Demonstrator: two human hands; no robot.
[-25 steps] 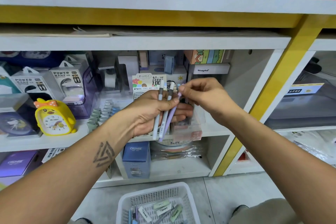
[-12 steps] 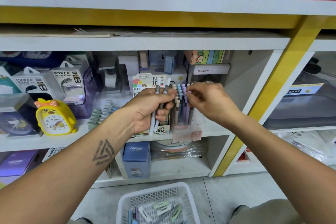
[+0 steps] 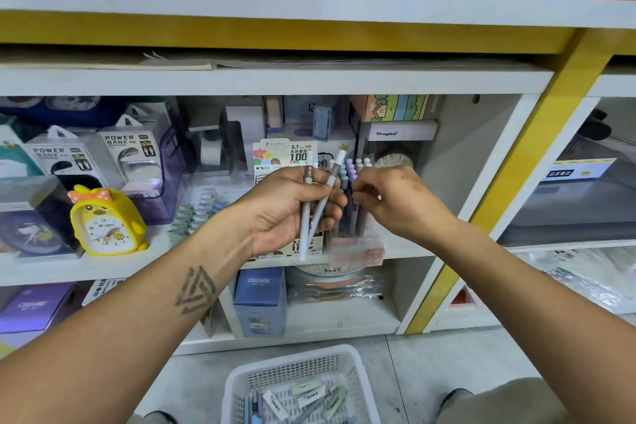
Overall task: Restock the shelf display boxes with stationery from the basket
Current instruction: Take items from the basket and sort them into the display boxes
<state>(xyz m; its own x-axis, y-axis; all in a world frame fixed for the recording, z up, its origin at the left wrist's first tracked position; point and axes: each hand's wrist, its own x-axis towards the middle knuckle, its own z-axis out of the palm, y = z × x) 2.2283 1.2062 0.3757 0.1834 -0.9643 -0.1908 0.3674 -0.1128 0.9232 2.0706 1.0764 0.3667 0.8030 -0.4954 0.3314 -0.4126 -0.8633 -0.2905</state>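
Observation:
My left hand (image 3: 285, 210) grips two pale pens (image 3: 304, 232) upright in front of the middle shelf. Just to its right stands a clear display box (image 3: 358, 251) with several pastel pens (image 3: 351, 170) standing in it. My right hand (image 3: 399, 206) is at that box, its thumb and fingertips pinched on a pen among the standing ones. On the floor below sits the white basket (image 3: 237, 380), holding labelled erasers (image 3: 306, 389) and a few more pens.
A pencil-lead card box (image 3: 285, 153) stands behind my left hand. A yellow duck clock (image 3: 103, 220) and power bank packs (image 3: 130, 148) fill the shelf's left side. A blue box (image 3: 260, 299) sits on the lower shelf. A yellow post (image 3: 499, 189) bounds the bay on the right.
My right hand took the purple pen from the bundle in my left hand and lowered it into the clear box. My left hand now holds two pens instead of three.

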